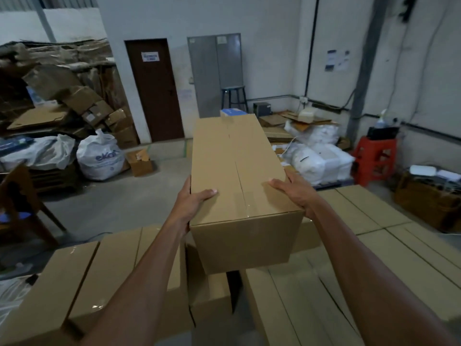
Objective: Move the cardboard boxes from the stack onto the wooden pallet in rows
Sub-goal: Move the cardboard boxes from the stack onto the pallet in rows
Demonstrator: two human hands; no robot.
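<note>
Aloft, left hand (192, 203) and right hand (294, 193) grip the box (237, 166) over lower boxes (374, 221); seemingly sacks (321, 161) beyond

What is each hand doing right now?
Left hand: grips the left side of the long cardboard box, thumb on top.
Right hand: grips its right side, thumb on top.

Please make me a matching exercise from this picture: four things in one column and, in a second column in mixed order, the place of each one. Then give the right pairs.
Things
1. long cardboard box
2. red plastic stool
3. white sack
4. brown door

Places
A. on the floor at the left
B. gripped by the left hand and the right hand
C. in the back wall
D. by the wall at the right

Pairs: 1-B, 2-D, 3-A, 4-C
</note>
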